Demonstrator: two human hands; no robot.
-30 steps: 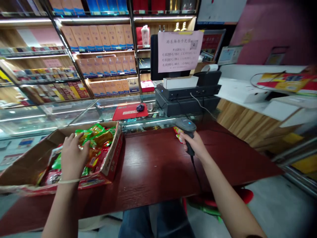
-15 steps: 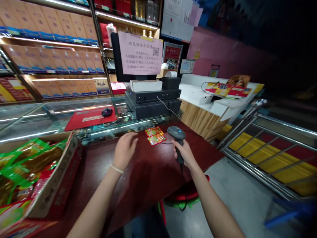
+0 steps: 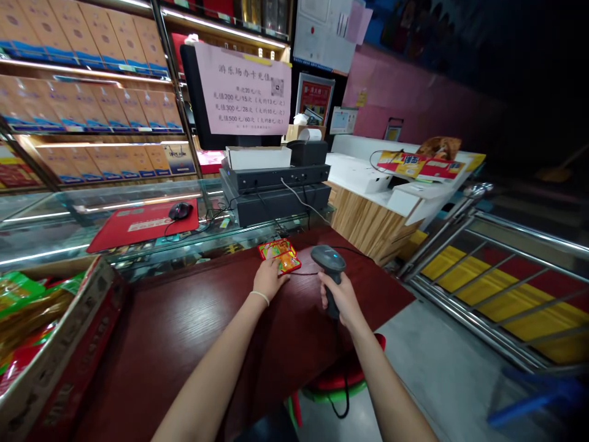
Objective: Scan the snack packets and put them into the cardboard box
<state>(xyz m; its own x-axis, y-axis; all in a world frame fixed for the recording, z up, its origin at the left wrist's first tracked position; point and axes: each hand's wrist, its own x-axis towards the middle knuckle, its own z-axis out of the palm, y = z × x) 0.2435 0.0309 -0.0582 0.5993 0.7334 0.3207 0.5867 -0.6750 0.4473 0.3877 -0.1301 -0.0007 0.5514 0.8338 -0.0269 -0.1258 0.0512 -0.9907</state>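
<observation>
The dark red wooden table (image 3: 193,331) fills the lower middle of the frame, its right edge falling away to the grey floor at lower right. Behind it, across the left and centre, runs the glass counter (image 3: 69,224), bearing a red mat (image 3: 138,224) with a mouse (image 3: 180,210), and the black register unit (image 3: 276,193) just right of them. The cardboard box of snack packs (image 3: 41,331) now sits at the far left edge, partly cut off, where a second ago it lay centre-left under the left hand.

That left hand (image 3: 269,279) has left the box and crossed the table: it now rests just right of centre, fingers together and laid flat on the near edge of the small red snack packets (image 3: 280,256), which lie near the table's far edge, just in front of the glass counter. The right hand (image 3: 339,301) stays wrapped tight around the grip of the barcode scanner (image 3: 329,261), head tipped toward the packets, just beside them without touching.

Bare tabletop stretches wide between the box and the hands; to the right the table ends close beside the scanner.
</observation>
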